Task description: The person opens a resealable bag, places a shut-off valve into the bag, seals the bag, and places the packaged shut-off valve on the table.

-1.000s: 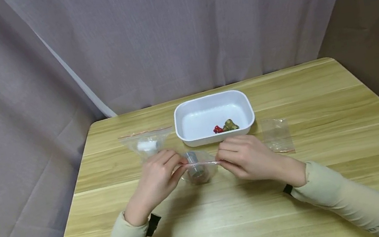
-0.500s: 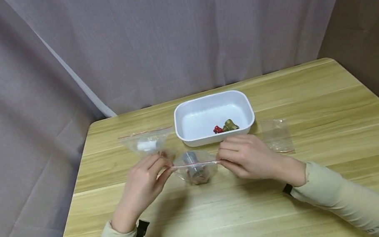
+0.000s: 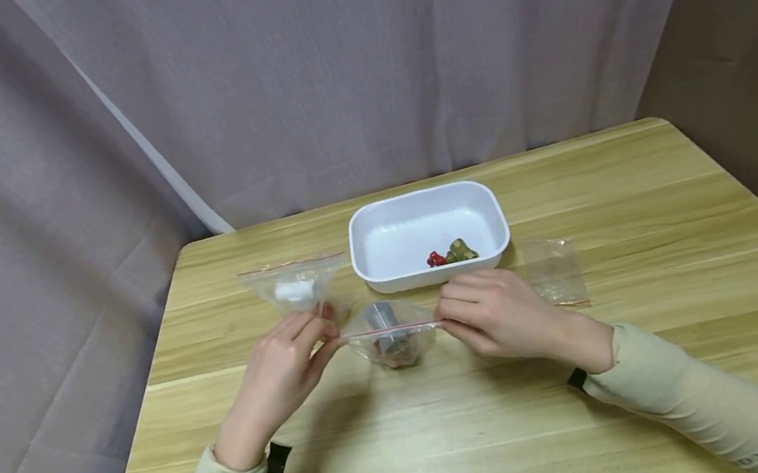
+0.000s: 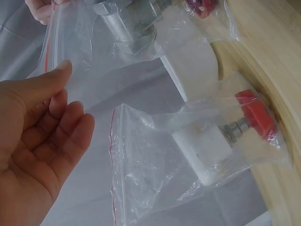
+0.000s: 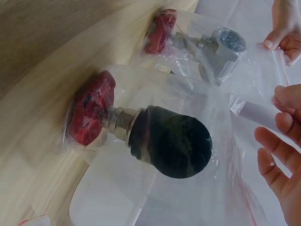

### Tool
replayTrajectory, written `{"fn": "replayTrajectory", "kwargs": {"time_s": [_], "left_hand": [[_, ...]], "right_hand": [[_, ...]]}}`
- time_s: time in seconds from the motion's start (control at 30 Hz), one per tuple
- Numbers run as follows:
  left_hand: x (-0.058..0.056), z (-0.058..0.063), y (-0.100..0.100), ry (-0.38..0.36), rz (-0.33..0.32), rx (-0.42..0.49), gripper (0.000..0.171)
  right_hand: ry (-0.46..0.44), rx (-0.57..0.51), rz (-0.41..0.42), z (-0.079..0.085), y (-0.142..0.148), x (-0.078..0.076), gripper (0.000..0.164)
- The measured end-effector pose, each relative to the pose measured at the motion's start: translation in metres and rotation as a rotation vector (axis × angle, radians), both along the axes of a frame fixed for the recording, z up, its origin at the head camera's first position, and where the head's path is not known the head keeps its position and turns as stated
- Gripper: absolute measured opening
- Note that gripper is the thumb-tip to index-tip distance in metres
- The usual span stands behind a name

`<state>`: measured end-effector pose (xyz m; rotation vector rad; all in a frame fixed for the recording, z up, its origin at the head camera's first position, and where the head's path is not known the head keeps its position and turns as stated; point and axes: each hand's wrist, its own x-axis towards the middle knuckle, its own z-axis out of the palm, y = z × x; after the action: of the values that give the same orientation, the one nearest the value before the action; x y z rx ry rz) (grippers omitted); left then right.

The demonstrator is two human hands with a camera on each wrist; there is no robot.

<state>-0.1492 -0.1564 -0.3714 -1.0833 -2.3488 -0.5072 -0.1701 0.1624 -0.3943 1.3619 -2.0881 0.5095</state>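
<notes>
A clear zip bag (image 3: pixel 404 336) holds a grey valve (image 3: pixel 382 318) with a red handwheel (image 5: pixel 161 31). My left hand (image 3: pixel 287 362) pinches the left end of its red-lined zip strip, thumb against fingertips. The right hand (image 3: pixel 494 309) pinches the strip's other end, so the mouth is drawn straight between them. Close left, another zip bag (image 4: pixel 155 141) stands with a white valve (image 4: pixel 202 150) and red handwheel (image 4: pixel 255 115). The right wrist view shows a bagged black valve (image 5: pixel 171 141) with a red handwheel (image 5: pixel 91 108), hidden behind my right hand in the head view.
Behind the hands a white tray (image 3: pixel 421 195) contains a brass-coloured valve (image 3: pixel 459 250) with a red handle (image 3: pixel 435 259). A flat zip bag (image 3: pixel 555 273) lies right of it on the wooden table (image 3: pixel 464 458). Grey curtains (image 3: pixel 349 64) hang behind.
My left hand has slid left along the zip strip from near the grey valve to the bag's left end. The right hand keeps its place on the other end.
</notes>
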Motion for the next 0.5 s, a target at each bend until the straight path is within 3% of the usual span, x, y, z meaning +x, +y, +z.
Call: {"fn": "replayTrajectory", "kwargs": {"time_s": [0.2,0.5], "left_hand": [[0.002,0.004,-0.002,0.004,0.023,-0.027,0.014],[-0.005,0.003,-0.008,0.103,0.062,-0.065,0.011]], "right_hand": [[0.0,0.013,-0.006,0.0,-0.002,0.001,0.013],[-0.04,0.099,-0.068,-0.002,-0.011,0.001,0.017]]}}
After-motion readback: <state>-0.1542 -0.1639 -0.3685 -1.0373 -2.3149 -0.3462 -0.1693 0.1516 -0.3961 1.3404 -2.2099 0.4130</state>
